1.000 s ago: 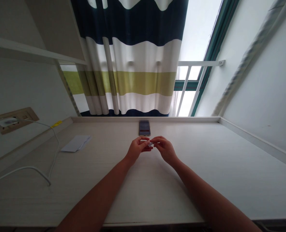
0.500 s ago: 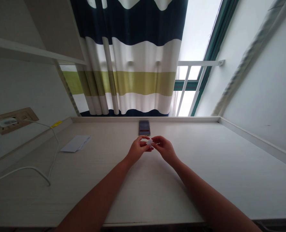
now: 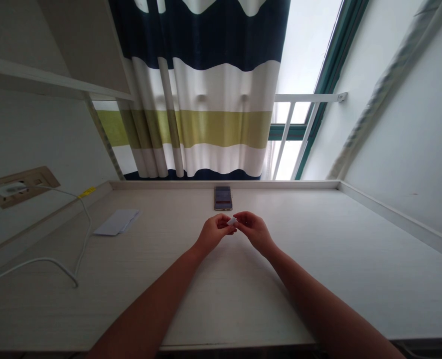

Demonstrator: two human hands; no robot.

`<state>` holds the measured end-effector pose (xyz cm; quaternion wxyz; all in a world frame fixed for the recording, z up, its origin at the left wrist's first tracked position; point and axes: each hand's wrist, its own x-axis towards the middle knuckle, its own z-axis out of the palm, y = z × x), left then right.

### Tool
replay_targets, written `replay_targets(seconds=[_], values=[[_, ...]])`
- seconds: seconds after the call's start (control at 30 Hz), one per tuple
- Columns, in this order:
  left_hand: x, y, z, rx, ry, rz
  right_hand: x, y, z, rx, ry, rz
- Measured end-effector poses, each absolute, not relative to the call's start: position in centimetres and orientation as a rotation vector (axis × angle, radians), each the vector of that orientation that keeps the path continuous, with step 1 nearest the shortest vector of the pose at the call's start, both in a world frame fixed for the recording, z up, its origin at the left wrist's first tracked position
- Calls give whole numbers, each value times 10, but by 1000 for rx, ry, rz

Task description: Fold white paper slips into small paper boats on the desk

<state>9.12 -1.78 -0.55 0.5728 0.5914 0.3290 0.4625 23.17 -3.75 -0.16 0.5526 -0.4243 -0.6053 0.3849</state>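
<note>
A small folded piece of white paper point(image 3: 231, 221) is pinched between my two hands, above the middle of the white desk point(image 3: 221, 289). My left hand point(image 3: 214, 232) grips its left side with thumb and fingers. On the other side, my right hand point(image 3: 254, 230) closes its thumb and fingertips on the right edge. The fingers cover part of the paper, so its full shape is hidden. Just beyond the hands lies a phone point(image 3: 222, 198) with its screen lit.
Several white paper sheets point(image 3: 116, 222) lie at the left. A white cable point(image 3: 82, 249) with a yellow tag point(image 3: 86, 192) runs from the wall socket point(image 3: 34, 180) across the desk's left side. A raised rim point(image 3: 168, 185) borders the back, below a striped curtain point(image 3: 221, 124).
The paper looks flatter and more compact than before, with fewer points showing. My left fingers have curled in closer around it. Both arms stay in nearly the same place.
</note>
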Motion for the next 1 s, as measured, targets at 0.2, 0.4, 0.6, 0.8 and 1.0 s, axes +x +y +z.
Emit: replay_targets(seconds=[0.2, 0.4, 0.6, 0.8, 1.0], values=[[90, -18, -4, 1387, 781, 1074, 231, -39, 1, -1003, -1407, 998], [91, -19, -2, 1380, 779, 1046, 231, -38, -1, -999, -1401, 977], [91, -20, 0, 1360, 775, 1029, 232, -38, -1, -964, -1392, 1004], [90, -20, 0, 1353, 796, 1032, 232, -38, 2, -1032, -1399, 981], [91, -21, 0, 1356, 813, 1024, 233, -39, 1, -1041, -1422, 959]])
